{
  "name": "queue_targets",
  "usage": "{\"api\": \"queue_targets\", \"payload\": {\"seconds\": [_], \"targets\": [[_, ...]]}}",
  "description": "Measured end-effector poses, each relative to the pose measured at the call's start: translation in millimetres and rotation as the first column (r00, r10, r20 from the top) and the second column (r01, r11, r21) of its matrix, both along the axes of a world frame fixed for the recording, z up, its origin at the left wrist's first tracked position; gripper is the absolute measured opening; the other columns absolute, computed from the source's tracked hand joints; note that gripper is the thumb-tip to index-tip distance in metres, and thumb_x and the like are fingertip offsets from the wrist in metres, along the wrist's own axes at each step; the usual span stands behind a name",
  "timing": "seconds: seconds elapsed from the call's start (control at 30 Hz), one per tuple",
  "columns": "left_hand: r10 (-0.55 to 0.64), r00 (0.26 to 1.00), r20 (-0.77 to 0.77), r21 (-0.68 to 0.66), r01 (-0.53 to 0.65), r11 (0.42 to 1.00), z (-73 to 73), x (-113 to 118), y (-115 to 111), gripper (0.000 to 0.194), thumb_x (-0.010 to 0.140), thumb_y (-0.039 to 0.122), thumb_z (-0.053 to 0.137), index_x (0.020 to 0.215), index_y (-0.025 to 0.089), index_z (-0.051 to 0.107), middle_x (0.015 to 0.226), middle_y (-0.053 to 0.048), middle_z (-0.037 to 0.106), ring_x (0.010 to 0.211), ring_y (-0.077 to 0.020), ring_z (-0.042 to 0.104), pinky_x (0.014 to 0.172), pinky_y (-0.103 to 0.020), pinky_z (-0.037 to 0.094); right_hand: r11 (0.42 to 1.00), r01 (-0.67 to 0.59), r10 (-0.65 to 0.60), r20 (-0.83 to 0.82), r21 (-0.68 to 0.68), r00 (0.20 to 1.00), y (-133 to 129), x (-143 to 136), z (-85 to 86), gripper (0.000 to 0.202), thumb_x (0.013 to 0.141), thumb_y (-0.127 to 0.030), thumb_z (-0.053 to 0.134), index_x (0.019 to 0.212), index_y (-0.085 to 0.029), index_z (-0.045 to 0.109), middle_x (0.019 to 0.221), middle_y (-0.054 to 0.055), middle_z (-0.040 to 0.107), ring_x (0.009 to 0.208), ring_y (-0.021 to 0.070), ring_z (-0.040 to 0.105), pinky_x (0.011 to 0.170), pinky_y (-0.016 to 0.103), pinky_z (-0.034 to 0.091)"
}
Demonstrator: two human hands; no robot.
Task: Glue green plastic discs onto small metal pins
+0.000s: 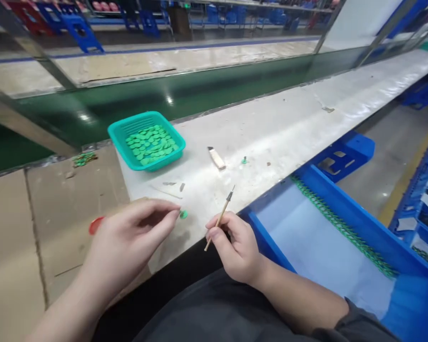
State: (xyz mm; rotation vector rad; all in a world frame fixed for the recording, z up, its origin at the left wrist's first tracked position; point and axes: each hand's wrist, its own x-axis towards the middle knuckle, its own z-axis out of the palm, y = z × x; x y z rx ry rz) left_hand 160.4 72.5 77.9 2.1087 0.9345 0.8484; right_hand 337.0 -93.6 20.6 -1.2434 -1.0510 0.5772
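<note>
My left hand (135, 237) pinches a small green piece (183, 214) between thumb and forefinger, above the white table edge. In my right hand (235, 242) is a thin wooden-handled tool (223, 211), tilted, its narrow dark tip pointing up and away. Beyond the left hand stands a teal basket (119, 142) holding several flat green pieces (153, 142). A light-handled cutter (217, 158) lies on the table past the right hand, and a small green piece with a dark top (244, 160) is to its right.
A blue crate (360, 218) with a row of green pieces (342, 228) stands at the right, below the white tabletop (281, 128). Small scraps (174, 184) lie near the basket. A red round object (95, 225) is behind my left hand. A blue stool (353, 149) stands beyond the crate.
</note>
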Motion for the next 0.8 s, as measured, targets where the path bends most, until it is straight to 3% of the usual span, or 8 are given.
{"api": "queue_targets", "payload": {"seconds": [0.1, 0.2, 0.27, 0.37, 0.5, 0.63, 0.73, 0.8], "targets": [[-0.167, 0.982, -0.091, 0.039, 0.171, 0.984, 3.8, 77.9, 24.7, 0.025, 0.097, 0.054, 0.081, 0.095, 0.032, 0.092, 0.093, -0.003, 0.087, 0.077, -0.0212, 0.077, 0.07, -0.03, 0.062, 0.998, 0.061, -0.062, 0.041, 0.018, 0.997, -16.5, 10.8, -0.8, 0.007, 0.114, -0.029, 0.069, 0.114, -0.025, 0.076, 0.091, 0.002, 0.082, 0.078, 0.0185, 0.08, 0.075, 0.03, 0.068], [-0.245, 0.95, -0.192, 0.08, 0.264, 0.961, 1.7, 148.9, 47.2, 0.022, 0.103, 0.045, 0.077, 0.103, 0.028, 0.091, 0.108, -0.005, 0.086, 0.094, -0.0223, 0.077, 0.098, -0.036, 0.065, 0.995, 0.098, -0.099, 0.047, 0.022, 0.994, -23.1, 18.1, -1.8, 0.008, 0.114, -0.028, 0.068, 0.114, -0.026, 0.075, 0.091, 0.002, 0.082, 0.078, 0.0188, 0.081, 0.077, 0.031, 0.069], [-0.267, 0.93, -0.253, 0.091, 0.298, 0.95, -2.6, 184.0, 57.6, 0.027, 0.109, 0.048, 0.079, 0.11, 0.022, 0.087, 0.115, -0.007, 0.084, 0.106, -0.0239, 0.077, 0.11, -0.045, 0.065, 0.993, 0.114, -0.115, 0.048, 0.019, 0.992, -25.0, 23.0, -1.4, 0.008, 0.114, -0.028, 0.068, 0.115, -0.026, 0.075, 0.093, 0.002, 0.083, 0.079, 0.0189, 0.081, 0.079, 0.032, 0.07], [-0.29, 0.901, -0.323, 0.088, 0.334, 0.938, -10.1, 212.7, 65.3, 0.037, 0.113, 0.056, 0.081, 0.114, 0.019, 0.082, 0.119, -0.008, 0.082, 0.115, -0.025, 0.078, 0.117, -0.051, 0.066, 0.991, 0.133, -0.133, 0.054, 0.011, 0.99, -28.2, 28.5, 0.0, 0.006, 0.113, -0.028, 0.069, 0.114, -0.026, 0.075, 0.092, 0.002, 0.083, 0.08, 0.0192, 0.081, 0.081, 0.032, 0.07], [-0.313, 0.885, -0.346, 0.078, 0.359, 0.93, -13.8, 218.7, 67.7, 0.038, 0.114, 0.057, 0.08, 0.116, 0.019, 0.081, 0.12, -0.008, 0.082, 0.119, -0.0255, 0.078, 0.12, -0.052, 0.066, 0.989, 0.145, -0.144, 0.06, -0.004, 0.988, -31.0, 30.7, 0.4, 0.006, 0.112, -0.026, 0.069, 0.113, -0.026, 0.075, 0.089, 0.001, 0.082, 0.079, 0.0185, 0.081, 0.08, 0.031, 0.069], [-0.329, 0.907, -0.264, 0.076, 0.36, 0.93, -1.0, 209.7, 70.3, 0.032, 0.113, 0.052, 0.08, 0.116, 0.019, 0.083, 0.116, -0.007, 0.083, 0.116, -0.0256, 0.078, 0.119, -0.053, 0.064, 0.99, 0.14, -0.139, 0.079, -0.01, 0.987, -25.5, 32.1, -3.5, 0.011, 0.114, -0.027, 0.068, 0.119, -0.026, 0.078, 0.085, 0.0, 0.08, 0.076, 0.0186, 0.08, 0.079, 0.032, 0.07], [-0.293, 0.944, -0.15, 0.093, 0.309, 0.947, 17.8, 180.9, 64.2, 0.025, 0.112, 0.042, 0.075, 0.117, 0.021, 0.087, 0.114, -0.009, 0.084, 0.105, -0.0248, 0.077, 0.112, -0.048, 0.064, 0.996, 0.086, -0.086, 0.091, 0.011, 0.992, -23.0, 30.1, -6.8, 0.03, 0.116, -0.029, 0.068, 0.145, -0.028, 0.077, 0.084, -0.002, 0.078, 0.073, 0.0187, 0.079, 0.076, 0.033, 0.071], [-0.241, 0.966, -0.092, 0.107, 0.25, 0.962, 30.2, 142.9, 46.4, 0.026, 0.112, 0.039, 0.07, 0.118, 0.023, 0.09, 0.114, -0.01, 0.087, 0.1, -0.0249, 0.077, 0.105, -0.044, 0.064, 0.998, 0.057, -0.06, 0.074, 0.032, 0.996, -28.6, 23.7, -6.3, 0.053, 0.117, -0.03, 0.068, 0.17, -0.035, 0.063, 0.087, -0.003, 0.078, 0.07, 0.0186, 0.078, 0.07, 0.031, 0.07]]}}
